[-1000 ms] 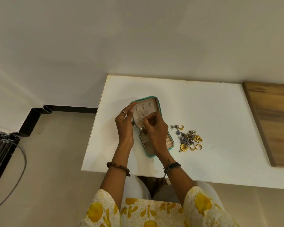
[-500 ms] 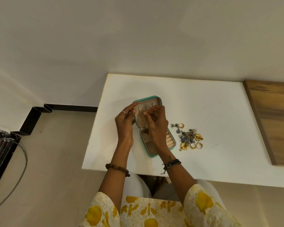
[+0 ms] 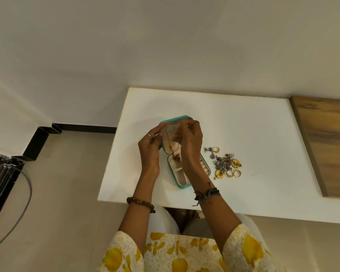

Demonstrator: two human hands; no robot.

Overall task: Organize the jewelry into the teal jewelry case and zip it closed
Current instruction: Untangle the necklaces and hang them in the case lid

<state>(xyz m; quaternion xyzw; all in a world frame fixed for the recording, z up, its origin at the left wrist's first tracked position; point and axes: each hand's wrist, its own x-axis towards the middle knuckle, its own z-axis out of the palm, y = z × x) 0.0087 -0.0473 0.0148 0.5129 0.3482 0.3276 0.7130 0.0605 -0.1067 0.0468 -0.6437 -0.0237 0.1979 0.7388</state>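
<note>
Case [image 3: 182, 184] open on white table [image 3: 243, 124], lid up. Left hand [image 3: 150, 146] grips lid's left edge, thumb inside, same as before. Right hand [image 3: 190, 143] has moved up from middle of lid to its top edge; fingers curled, tips pinched together on something thin, too small to tell. Thin chain [image 3: 173, 149] hangs down inside lid toward tray. Jewelry pile [image 3: 225, 163] just right of case, not touching it, unchanged. Wood board [image 3: 326, 144] far right of case.
</note>
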